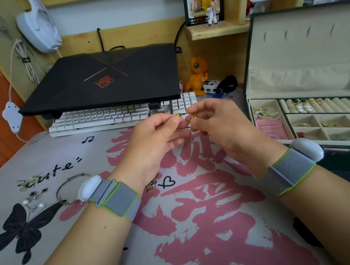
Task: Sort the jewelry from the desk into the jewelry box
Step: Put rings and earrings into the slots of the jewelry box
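Left hand [156, 135]: thumb and forefinger pinch a small gold piece [178, 116] at the fingertips; other fingers curl loosely beneath. Right hand [215, 121]: thumb and forefinger pinch a second small gold item [195, 117], remaining fingers bent above it. The two pinches sit just beside each other, raised over the middle of the desk mat [118, 243], near its far edge. Both pieces too small to tell what kind of jewelry they are, or whether they are joined.

Both wrists carry grey bands with green edging and a white pod.

Jewelry box [307, 80] stands open at the mat's right edge, lid upright. Front tray: pearl earrings [303, 107] on the ring rolls at the back; gold pieces in the left compartment and in the small square cells; a pink card [270, 128] in the left compartment.

Near the mat's left edge: a silver bangle [69, 190], a sparkly cluster [29, 182] over the printed word "cute", and small pearl-and-silver bits [32, 202] beside the printed butterfly. A gold-toned piece [151, 184] lies partly hidden under the left wrist.

Past the mat's far edge: white keyboard [121, 116], closed black laptop [102, 79] raised over it, orange figure [197, 74] to the right.
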Demonstrator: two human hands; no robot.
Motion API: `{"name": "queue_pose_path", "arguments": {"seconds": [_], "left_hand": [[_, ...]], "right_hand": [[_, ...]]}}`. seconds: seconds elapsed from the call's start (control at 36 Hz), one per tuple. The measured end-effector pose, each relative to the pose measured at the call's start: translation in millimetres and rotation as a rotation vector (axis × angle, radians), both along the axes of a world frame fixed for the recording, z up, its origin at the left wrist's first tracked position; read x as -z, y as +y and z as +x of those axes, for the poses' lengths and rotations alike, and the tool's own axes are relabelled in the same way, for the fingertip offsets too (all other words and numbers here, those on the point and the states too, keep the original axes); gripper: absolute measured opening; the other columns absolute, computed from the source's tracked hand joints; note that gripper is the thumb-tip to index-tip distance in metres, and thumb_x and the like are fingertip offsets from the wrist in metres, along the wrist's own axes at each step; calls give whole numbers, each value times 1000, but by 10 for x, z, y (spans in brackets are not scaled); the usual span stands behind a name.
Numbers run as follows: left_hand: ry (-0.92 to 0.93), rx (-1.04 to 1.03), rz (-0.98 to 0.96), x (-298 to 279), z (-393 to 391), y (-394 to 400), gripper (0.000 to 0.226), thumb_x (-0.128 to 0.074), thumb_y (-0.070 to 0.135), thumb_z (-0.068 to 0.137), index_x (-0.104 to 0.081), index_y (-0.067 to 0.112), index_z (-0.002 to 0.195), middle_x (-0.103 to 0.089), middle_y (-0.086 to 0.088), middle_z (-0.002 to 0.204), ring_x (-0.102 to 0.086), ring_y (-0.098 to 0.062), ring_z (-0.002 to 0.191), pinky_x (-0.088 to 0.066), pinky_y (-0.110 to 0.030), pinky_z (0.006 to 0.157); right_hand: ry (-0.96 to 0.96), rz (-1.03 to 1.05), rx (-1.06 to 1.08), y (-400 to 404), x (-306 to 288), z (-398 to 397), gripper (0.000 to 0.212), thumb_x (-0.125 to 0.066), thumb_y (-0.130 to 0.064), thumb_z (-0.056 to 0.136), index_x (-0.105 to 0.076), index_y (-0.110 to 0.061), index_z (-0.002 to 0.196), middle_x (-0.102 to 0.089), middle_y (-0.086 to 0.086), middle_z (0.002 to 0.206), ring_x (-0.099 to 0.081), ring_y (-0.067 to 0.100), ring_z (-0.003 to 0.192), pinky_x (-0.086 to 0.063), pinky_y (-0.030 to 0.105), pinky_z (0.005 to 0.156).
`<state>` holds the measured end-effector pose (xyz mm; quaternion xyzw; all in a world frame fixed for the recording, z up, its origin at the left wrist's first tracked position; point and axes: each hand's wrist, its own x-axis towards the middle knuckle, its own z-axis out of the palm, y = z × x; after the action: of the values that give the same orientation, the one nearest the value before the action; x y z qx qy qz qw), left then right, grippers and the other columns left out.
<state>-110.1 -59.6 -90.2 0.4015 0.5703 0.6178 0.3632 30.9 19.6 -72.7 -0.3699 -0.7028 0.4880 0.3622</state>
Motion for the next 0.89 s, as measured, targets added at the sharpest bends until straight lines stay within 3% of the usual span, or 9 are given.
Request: {"name": "queue_pose_path", "arguments": {"seconds": [0.08, 0.25, 0.36, 0.53, 0.67, 0.89], "left_hand": [[-40, 7, -10, -1, -12, 3, 16, -58, 13, 104, -71, 7, 111, -77, -10, 110, -77, -22, 98, -59, -32, 86], [13, -50, 11, 22, -31, 17, 17, -64, 6, 99, -71, 7, 115, -77, -10, 110, -77, -21, 95, -59, -32, 85], [46, -56, 19, 10, -10, 11, 16, -60, 15, 103, -74, 10, 110, -78, -6, 103, -76, -19, 89, -60, -30, 83], [14, -75, 35, 4, -13, 15, 21, -58, 20, 105, -75, 9, 103, -75, -4, 86, -72, -17, 80, -59, -30, 79], [7, -48, 39, 18, -15, 17, 22, -69, 5, 96, -72, 3, 117, -77, -10, 98, -76, -19, 87, -60, -29, 84], [182, -105, 61, 50, -12, 22, 19, -72, 0, 91, -78, 13, 104, -80, -5, 96, -77, -17, 90, -62, -32, 85]], "right_hand": [[32, -34, -13, -1, -6, 7, 16, -61, -8, 100, -65, -16, 114, -76, 1, 100, -73, 10, 80, -54, 19, 67], [75, -90, -44, 6, -18, 10, 19, -49, -7, 105, -65, -14, 113, -78, 2, 99, -75, 16, 87, -59, 27, 75], [95, -86, -31, 11, -3, 6, 19, -49, -6, 105, -67, -12, 107, -77, 6, 97, -72, 12, 77, -60, 29, 76], [131, -78, 0, -4, -29, 17, 17, -48, -5, 105, -64, -8, 113, -75, 13, 93, -73, 16, 72, -62, 34, 73], [115, -66, -2, -12, -22, 16, 18, -50, -7, 105, -69, -8, 107, -75, 14, 92, -76, 20, 74, -64, 34, 75], [78, -41, 26, 24, 4, 26, 18, -63, -1, 98, -74, -13, 106, -76, 9, 94, -73, 14, 78, -62, 26, 78]]}}
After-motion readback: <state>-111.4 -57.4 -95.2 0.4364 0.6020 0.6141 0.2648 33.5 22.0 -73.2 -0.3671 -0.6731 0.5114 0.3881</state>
